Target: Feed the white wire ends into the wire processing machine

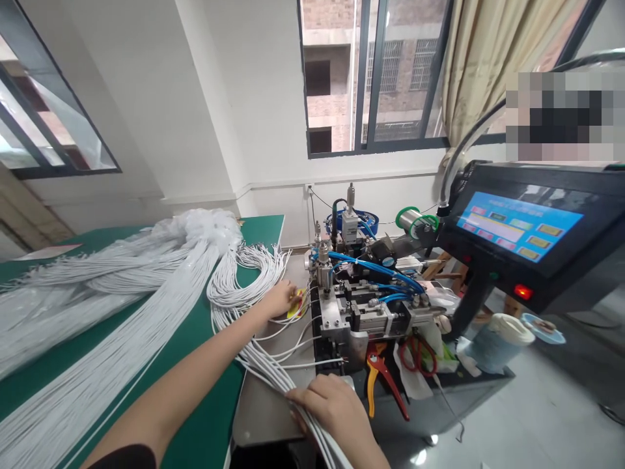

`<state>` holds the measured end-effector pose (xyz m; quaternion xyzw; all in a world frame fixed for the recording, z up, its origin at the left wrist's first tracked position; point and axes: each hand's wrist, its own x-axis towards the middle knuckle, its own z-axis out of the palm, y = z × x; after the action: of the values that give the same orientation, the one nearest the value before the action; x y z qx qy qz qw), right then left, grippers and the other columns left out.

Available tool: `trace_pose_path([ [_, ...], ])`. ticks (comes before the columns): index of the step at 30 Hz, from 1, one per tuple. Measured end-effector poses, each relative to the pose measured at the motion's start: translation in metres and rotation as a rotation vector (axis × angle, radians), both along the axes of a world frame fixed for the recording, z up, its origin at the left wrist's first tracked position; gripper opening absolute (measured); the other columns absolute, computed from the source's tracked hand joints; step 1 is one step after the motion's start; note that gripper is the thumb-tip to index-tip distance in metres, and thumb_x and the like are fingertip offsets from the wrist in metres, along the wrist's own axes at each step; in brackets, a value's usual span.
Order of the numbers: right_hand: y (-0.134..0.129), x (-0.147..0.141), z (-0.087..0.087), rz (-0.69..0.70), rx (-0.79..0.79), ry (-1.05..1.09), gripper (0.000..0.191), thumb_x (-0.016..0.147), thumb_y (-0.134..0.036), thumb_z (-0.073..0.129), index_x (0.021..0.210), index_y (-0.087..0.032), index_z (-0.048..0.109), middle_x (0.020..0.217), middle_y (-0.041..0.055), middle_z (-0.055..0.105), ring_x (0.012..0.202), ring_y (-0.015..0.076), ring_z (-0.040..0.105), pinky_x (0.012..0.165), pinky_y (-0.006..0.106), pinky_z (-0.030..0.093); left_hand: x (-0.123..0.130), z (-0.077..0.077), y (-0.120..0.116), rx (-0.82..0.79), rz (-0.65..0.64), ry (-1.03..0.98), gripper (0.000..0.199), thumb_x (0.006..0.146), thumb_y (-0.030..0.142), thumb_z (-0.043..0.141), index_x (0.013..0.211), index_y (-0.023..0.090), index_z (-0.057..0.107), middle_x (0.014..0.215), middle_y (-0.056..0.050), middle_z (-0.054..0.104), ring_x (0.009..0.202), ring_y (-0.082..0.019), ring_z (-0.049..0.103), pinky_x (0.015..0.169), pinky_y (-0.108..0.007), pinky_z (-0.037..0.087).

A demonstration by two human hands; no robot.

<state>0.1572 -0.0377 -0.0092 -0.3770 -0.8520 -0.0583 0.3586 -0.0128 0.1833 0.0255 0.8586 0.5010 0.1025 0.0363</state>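
My right hand is closed round a bundle of white cables that runs over the grey metal plate. Several cable ends fan out from this bundle to the edge of a bench machine. Farther off, my left hand has its fingers curled beside a yellow and red label, close to the machine's left side. What its fingertips pinch is too small to make out. Just left of that hand lies a looped coil of white cable.
Long bundles of white cable in clear plastic cover the green table. Orange and red cutters, red-handled scissors and a white-blue container sit right of the machine. A touchscreen panel overhangs there. A wire spool stands behind.
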Motion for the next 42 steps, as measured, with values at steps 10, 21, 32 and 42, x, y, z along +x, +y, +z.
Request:
trace_pose_path([
  [10,-0.007,-0.004,0.01,-0.038,-0.088,0.028,0.019,0.084,-0.033,0.059,0.102,-0.029,0.067,0.069,-0.001,0.063,0.062,0.0147,0.055,0.057,0.026,0.03,-0.013,0.035,-0.021,-0.017,0.318,-0.393,0.038,0.09,0.021,0.034,0.123,0.009,0.047,0.081,-0.008,0.067,0.063,-0.014,0.062,0.063,-0.024,0.047],
  [21,-0.036,-0.04,0.003,-0.063,-0.094,0.218,0.02,0.086,-0.032,0.057,0.099,-0.024,0.07,0.068,0.0015,0.063,0.063,0.0152,0.058,0.06,0.026,0.039,-0.019,0.038,-0.136,-0.028,-0.415,-0.495,0.03,0.094,0.037,0.042,0.102,0.02,0.065,0.086,-0.003,0.069,0.078,-0.013,0.062,0.074,-0.022,0.046],
  [32,-0.046,-0.042,-0.002,-0.083,-0.104,0.132,0.023,0.092,-0.028,0.051,0.107,-0.024,0.068,0.068,0.0009,0.059,0.061,0.0134,0.056,0.056,0.022,0.042,-0.006,0.022,-0.147,0.047,-0.486,-0.392,0.026,0.094,0.033,0.044,0.101,0.021,0.066,0.097,-0.004,0.07,0.089,-0.014,0.063,0.083,-0.026,0.047],
  [42,-0.061,0.015,0.027,-0.284,-0.36,0.35,0.029,0.089,-0.015,0.043,0.111,-0.021,0.061,0.093,0.0065,0.064,0.078,0.0168,0.057,0.07,0.025,0.045,-0.001,0.013,-0.151,0.05,-0.447,-0.372,0.026,0.094,0.032,0.044,0.098,0.021,0.068,0.093,-0.003,0.071,0.084,-0.015,0.064,0.078,-0.026,0.048],
])
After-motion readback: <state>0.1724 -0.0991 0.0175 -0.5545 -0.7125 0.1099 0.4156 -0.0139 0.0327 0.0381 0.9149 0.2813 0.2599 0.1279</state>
